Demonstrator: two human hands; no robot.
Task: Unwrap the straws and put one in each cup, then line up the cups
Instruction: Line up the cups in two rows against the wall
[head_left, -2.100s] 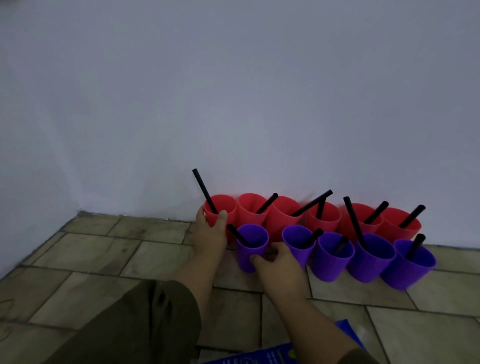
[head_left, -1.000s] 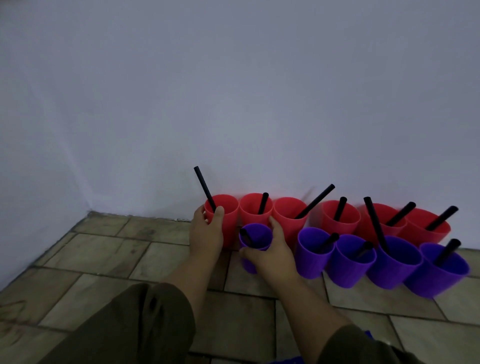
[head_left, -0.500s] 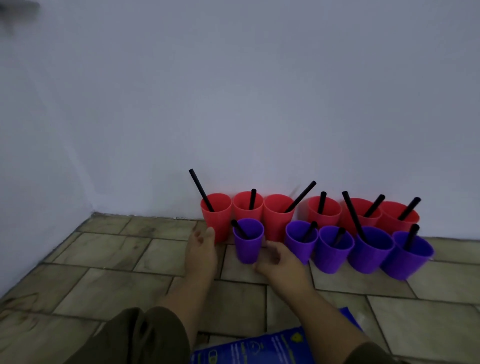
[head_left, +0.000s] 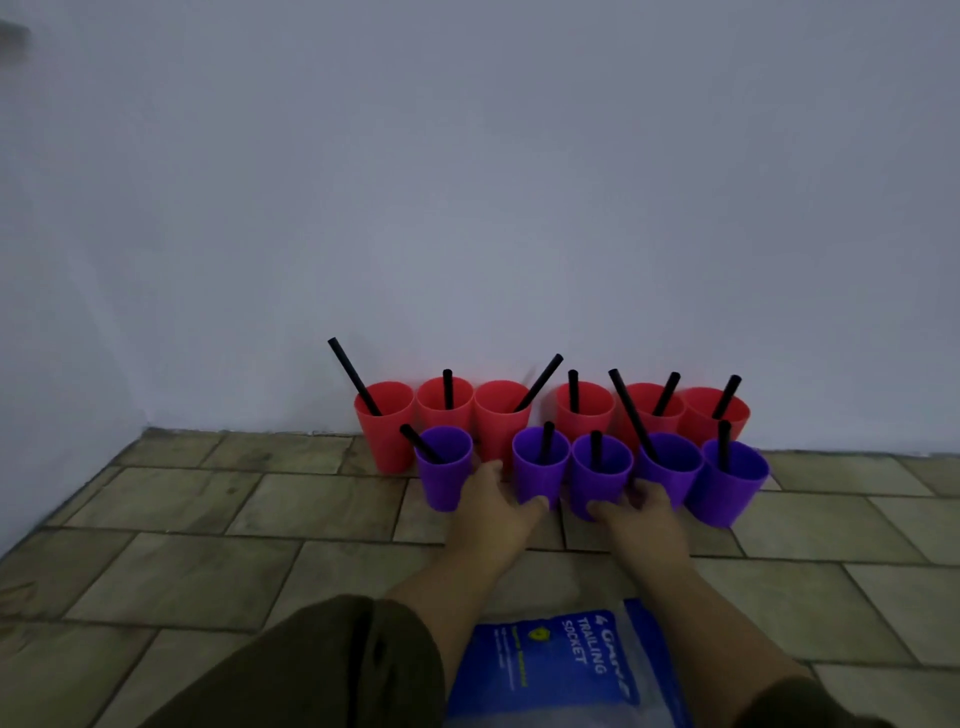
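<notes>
Eleven cups (head_left: 387, 441) mid-frame by the wall (head_left: 467, 208), six red behind five purple, each with a black straw (head_left: 353, 376); left hand (head_left: 493, 512) grips the second purple cup (head_left: 540, 474), right hand (head_left: 641, 517) the third purple cup (head_left: 605, 480); I reckon a hasty shove would topple close-packed neighbours.

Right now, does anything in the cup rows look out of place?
The leftmost purple cup stands apart from the second purple cup, breaking the front row. Nothing is tipped or spilled.

A blue packet (head_left: 561, 662) lies on the tiled floor (head_left: 208, 519) below a white wall (head_left: 467, 182).
</notes>
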